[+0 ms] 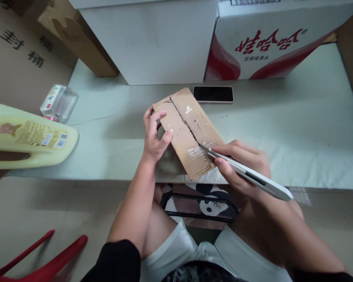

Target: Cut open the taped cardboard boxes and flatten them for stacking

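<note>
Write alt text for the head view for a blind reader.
A left hand steadies a taped cardboard box on a table while the right hand holds a white utility knife, blade tip on the box's seam. A black phone lies beyond it, a yellow bottle at left.

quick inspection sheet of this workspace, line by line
surface: pale table, boxes along its back
job's things: small taped cardboard box near the front edge; utility knife, blade tip on the box's centre seam
clutter: phone behind the box; yellow bottle lying on its side at left; clear bottle next to it
hands: left hand grips the box's left edge; right hand holds the knife
cables: nothing seen, only a thin strand left of the box
surroundings: white box and red and white carton at the back; red chair on the floor
</note>
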The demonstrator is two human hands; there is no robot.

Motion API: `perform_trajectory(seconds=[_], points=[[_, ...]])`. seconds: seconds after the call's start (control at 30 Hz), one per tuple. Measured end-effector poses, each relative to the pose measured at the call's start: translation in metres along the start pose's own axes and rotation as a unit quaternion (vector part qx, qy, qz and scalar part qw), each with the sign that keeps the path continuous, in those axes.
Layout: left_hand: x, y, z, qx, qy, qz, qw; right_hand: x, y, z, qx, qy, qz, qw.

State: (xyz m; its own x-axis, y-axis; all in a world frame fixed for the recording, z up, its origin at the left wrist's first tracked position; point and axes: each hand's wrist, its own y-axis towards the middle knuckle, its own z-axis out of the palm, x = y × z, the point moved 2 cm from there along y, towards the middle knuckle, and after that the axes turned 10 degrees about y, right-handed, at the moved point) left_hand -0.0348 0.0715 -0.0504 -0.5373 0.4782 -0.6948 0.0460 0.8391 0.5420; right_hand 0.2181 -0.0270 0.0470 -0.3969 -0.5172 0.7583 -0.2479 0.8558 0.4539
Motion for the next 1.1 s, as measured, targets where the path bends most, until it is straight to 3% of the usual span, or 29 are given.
perform_trajectory(seconds=[0.27,0.37,0.5,0.57,0.63,0.7,0.83,1.03,1.1], points=[[-0.004,0.001,0.001,0.002,0.029,-0.025,0.999,0.001,0.0,-0.004,-0.006,0.062,0.005,0.998],[-0.005,0.0,0.002,-0.012,0.005,-0.026,1.0,-0.005,-0.01,-0.01,-0.099,0.106,-0.011,0.989],[-0.001,0.001,0.001,-0.017,-0.021,-0.047,0.999,-0.029,-0.02,-0.016,-0.286,0.151,0.01,0.946],[0.004,0.001,-0.002,-0.011,-0.034,-0.063,0.997,-0.046,-0.018,-0.016,-0.3,0.113,0.041,0.946],[0.007,0.0,-0.004,-0.005,-0.056,-0.076,0.995,-0.065,-0.013,-0.014,-0.242,0.03,0.085,0.966],[0.008,-0.001,-0.007,-0.004,-0.095,-0.097,0.991,-0.086,-0.01,-0.01,-0.142,-0.053,0.135,0.979],[0.005,-0.005,-0.008,-0.02,-0.174,-0.153,0.973,-0.116,-0.01,-0.005,0.014,-0.156,0.211,0.965],[0.016,-0.008,-0.008,-0.064,-0.217,-0.313,0.923,-0.126,-0.008,0.001,0.097,-0.219,0.25,0.938],[0.019,-0.008,-0.008,-0.042,-0.229,-0.341,0.911,-0.128,-0.008,0.002,0.095,-0.23,0.241,0.938]])
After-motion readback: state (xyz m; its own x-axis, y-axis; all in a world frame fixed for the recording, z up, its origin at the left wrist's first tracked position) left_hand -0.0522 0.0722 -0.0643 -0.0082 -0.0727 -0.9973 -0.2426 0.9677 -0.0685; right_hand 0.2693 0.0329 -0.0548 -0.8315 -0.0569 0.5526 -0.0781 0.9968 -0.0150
